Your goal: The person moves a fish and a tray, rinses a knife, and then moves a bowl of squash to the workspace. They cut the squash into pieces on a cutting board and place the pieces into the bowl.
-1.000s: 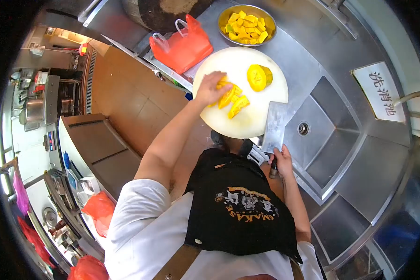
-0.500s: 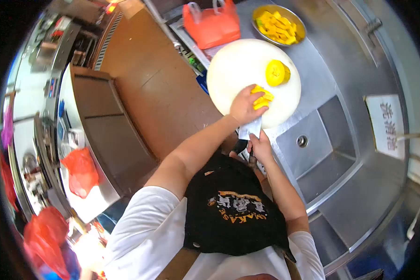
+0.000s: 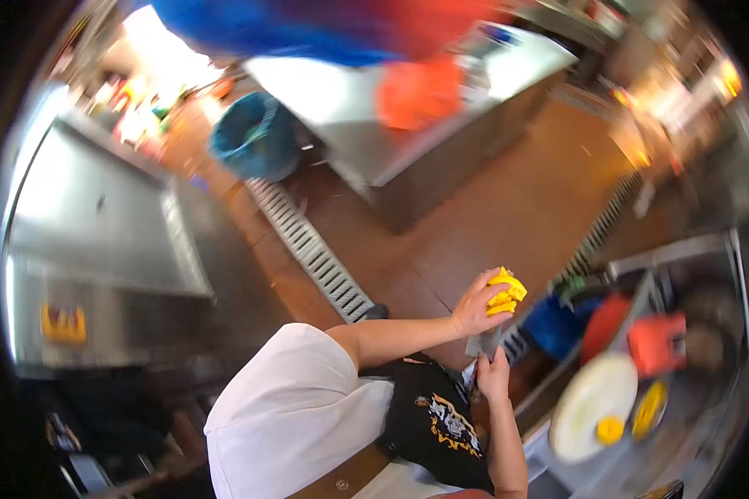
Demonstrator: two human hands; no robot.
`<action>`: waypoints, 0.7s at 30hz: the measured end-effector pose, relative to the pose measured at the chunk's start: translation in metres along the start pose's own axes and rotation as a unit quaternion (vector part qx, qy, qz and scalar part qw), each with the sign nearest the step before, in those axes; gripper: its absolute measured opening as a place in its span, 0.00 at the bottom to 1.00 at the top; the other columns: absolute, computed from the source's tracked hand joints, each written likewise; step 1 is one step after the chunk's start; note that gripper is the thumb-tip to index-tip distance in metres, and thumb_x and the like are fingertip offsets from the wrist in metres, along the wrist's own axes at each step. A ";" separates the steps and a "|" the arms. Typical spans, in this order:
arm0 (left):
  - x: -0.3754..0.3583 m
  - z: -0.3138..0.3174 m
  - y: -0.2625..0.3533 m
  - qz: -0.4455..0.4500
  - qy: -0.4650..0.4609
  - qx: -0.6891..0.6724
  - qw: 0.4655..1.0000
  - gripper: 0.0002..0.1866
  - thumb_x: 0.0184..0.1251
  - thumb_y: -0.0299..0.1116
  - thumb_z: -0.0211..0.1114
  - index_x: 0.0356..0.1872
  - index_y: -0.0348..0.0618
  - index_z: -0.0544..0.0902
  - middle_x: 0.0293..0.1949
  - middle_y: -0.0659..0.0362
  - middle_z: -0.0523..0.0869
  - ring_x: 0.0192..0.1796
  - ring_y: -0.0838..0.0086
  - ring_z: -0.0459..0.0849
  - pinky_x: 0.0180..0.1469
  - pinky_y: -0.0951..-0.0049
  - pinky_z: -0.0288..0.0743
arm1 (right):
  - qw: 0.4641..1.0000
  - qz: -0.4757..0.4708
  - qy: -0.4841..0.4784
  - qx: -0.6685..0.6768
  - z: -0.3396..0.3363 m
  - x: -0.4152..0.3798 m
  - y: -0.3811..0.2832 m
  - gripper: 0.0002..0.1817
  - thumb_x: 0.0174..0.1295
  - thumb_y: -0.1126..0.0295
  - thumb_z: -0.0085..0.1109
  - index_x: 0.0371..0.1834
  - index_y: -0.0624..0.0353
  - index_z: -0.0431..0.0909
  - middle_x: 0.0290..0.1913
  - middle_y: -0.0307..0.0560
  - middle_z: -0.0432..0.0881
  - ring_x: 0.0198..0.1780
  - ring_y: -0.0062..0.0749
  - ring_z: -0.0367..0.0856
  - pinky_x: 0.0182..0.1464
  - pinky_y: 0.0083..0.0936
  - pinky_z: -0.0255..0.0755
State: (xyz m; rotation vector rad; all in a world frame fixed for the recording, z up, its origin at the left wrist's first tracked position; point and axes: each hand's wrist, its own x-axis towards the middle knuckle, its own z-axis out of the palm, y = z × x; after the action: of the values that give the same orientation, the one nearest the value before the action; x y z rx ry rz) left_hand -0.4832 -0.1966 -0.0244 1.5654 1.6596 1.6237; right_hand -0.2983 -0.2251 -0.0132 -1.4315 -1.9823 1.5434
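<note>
My left hand presses a stack of yellow pumpkin pieces against the flat blade of a cleaver. My right hand grips the cleaver's handle just below the blade. Both hands are held in the air over the brown floor, away from the counter. The round white cutting board lies at the lower right with one pumpkin chunk on it. Beside it stands a metal bowl of pumpkin pieces.
A red plastic bag lies near the board. A floor drain grate crosses the brown tiles. A blue bin and a steel table stand further off. Another steel counter is at left.
I have turned away from the counter, so the view swung round. The pumpkin pieces were gathered onto the cleaver blade and lifted off the board, with my left hand holding them in place.
</note>
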 end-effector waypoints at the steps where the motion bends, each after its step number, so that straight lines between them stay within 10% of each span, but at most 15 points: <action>1: 0.000 -0.052 -0.011 -0.050 0.033 0.020 0.998 0.32 0.55 0.41 0.78 0.62 0.47 0.78 0.71 0.40 0.66 0.73 0.43 0.67 0.73 0.51 0.65 | 0.997 -0.061 -0.037 -0.039 0.031 0.026 -0.020 0.11 0.69 0.72 0.53 0.51 0.64 0.74 0.32 0.57 0.84 0.34 0.50 0.85 0.38 0.41 0.77; 3: 0.011 -0.158 -0.017 -0.027 0.162 0.088 0.982 0.32 0.55 0.39 0.78 0.61 0.46 0.77 0.70 0.41 0.67 0.72 0.43 0.68 0.73 0.52 0.65 | 0.971 -0.188 -0.107 -0.100 0.079 0.058 -0.100 0.14 0.67 0.70 0.54 0.54 0.64 0.75 0.43 0.66 0.85 0.48 0.63 0.84 0.50 0.47 0.76; 7: 0.090 -0.385 -0.028 0.012 0.363 0.284 0.888 0.31 0.53 0.39 0.78 0.57 0.42 0.77 0.66 0.41 0.73 0.70 0.46 0.70 0.72 0.53 0.66 | 0.905 -0.351 -0.204 -0.127 0.185 0.142 -0.319 0.15 0.67 0.70 0.54 0.56 0.59 0.75 0.43 0.65 0.85 0.48 0.64 0.84 0.48 0.50 0.76; 11: 0.196 -0.625 -0.046 -0.072 0.499 0.158 0.849 0.25 0.62 0.43 0.75 0.52 0.36 0.79 0.33 0.52 0.87 0.35 0.65 0.83 0.42 0.64 0.78 | 0.929 -0.273 -0.238 -0.076 0.250 0.169 -0.471 0.11 0.68 0.71 0.51 0.49 0.65 0.72 0.26 0.50 0.80 0.23 0.34 0.81 0.30 0.33 0.74; 13: 0.208 -0.715 -0.048 -0.123 0.532 0.100 0.832 0.28 0.65 0.50 0.70 0.54 0.36 0.80 0.40 0.47 0.88 0.41 0.61 0.86 0.46 0.63 0.79 | 0.927 -0.292 -0.211 -0.106 0.247 0.174 -0.488 0.08 0.69 0.73 0.50 0.47 0.65 0.71 0.23 0.43 0.77 0.20 0.27 0.78 0.24 0.28 0.72; 17: 0.180 -0.757 -0.092 -0.042 0.638 0.224 0.736 0.20 0.73 0.46 0.61 0.48 0.38 0.84 0.42 0.48 0.89 0.47 0.58 0.87 0.51 0.62 0.77 | 0.945 -0.221 -0.240 -0.020 0.200 0.168 -0.378 0.06 0.72 0.72 0.51 0.45 0.63 0.71 0.21 0.40 0.74 0.19 0.24 0.75 0.23 0.26 0.70; 21: 0.046 -0.633 -0.250 -0.289 0.512 0.157 0.793 0.22 0.75 0.49 0.57 0.42 0.35 0.82 0.40 0.44 0.88 0.45 0.50 0.85 0.52 0.53 0.74 | 0.980 -0.013 -0.193 0.049 0.101 0.116 -0.162 0.04 0.71 0.75 0.51 0.45 0.60 0.73 0.21 0.39 0.74 0.19 0.25 0.75 0.22 0.25 0.69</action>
State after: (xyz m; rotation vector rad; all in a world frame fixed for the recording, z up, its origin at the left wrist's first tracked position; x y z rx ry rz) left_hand -1.1350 -0.3968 -0.0353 0.0070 2.6578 1.9777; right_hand -0.5109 -0.1857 0.0417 -1.1284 -2.0795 2.0005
